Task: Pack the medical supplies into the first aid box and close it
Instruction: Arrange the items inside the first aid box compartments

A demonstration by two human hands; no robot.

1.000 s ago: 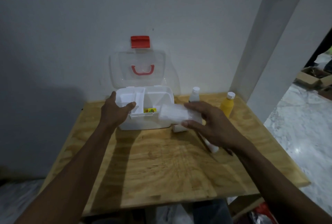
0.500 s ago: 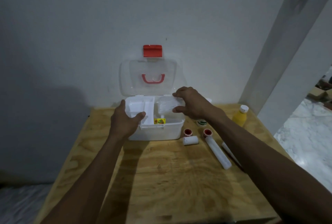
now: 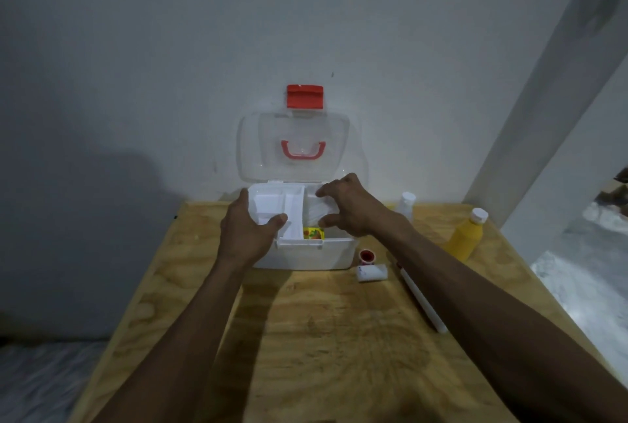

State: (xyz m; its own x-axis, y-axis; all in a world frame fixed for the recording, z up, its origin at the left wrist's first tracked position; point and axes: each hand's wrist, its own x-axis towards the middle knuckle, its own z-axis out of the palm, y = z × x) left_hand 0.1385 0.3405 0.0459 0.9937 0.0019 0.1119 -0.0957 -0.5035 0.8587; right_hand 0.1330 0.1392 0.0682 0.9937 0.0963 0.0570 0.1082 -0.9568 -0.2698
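The white first aid box (image 3: 316, 256) stands open at the table's back edge, its clear lid (image 3: 265, 151) with a red handle and red latch upright against the wall. My left hand (image 3: 249, 232) grips the white inner tray (image 3: 272, 205) at the box's left side. My right hand (image 3: 353, 210) holds a white packet (image 3: 317, 212) down inside the right compartment. A small yellow packet (image 3: 313, 233) lies in the box near its front wall.
On the wooden table (image 3: 339, 337), right of the box, lie a red-capped small jar (image 3: 367, 256), a white bandage roll (image 3: 372, 273) and a long white tube (image 3: 421, 303). A white bottle (image 3: 406, 207) and a yellow bottle (image 3: 465, 235) stand near a pillar.
My right hand has carried the white packet from in front of the box up over it and down into the right compartment. My left hand has stayed on the tray.
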